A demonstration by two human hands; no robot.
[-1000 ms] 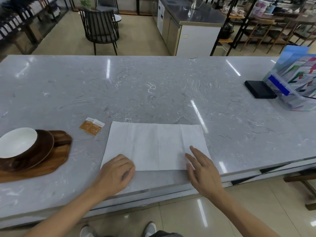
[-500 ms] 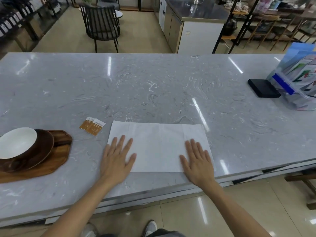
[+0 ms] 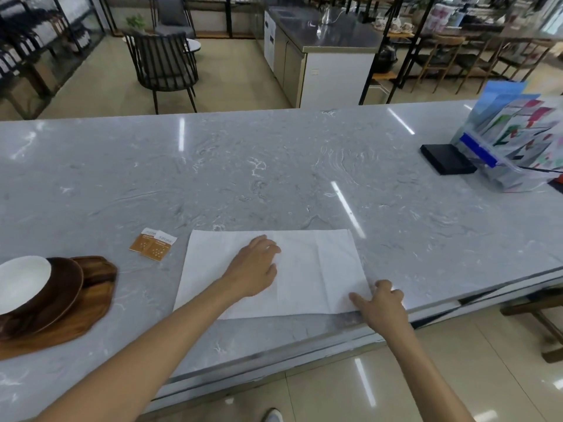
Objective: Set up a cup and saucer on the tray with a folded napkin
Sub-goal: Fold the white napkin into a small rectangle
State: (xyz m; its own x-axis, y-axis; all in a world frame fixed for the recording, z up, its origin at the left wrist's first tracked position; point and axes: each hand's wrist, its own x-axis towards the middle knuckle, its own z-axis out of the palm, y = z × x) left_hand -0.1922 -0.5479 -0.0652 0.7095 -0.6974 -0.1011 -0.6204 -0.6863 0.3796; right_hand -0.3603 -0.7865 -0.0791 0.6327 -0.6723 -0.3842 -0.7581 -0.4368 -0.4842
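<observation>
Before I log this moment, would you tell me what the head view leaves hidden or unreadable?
- Tray: cut off by the left edge, so its full shape is unseen.
- White dish: partly out of frame; cup or bowl is unclear.
- Packets: print too small to read.
- Napkin: the left hand covers its middle; whether the right hand pinches the near corner is hidden by its own fingers.

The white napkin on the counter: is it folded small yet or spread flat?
Spread flat. The napkin lies as one wide sheet, creases showing; the left hand presses its middle, the right hand grips its near right corner.
</observation>
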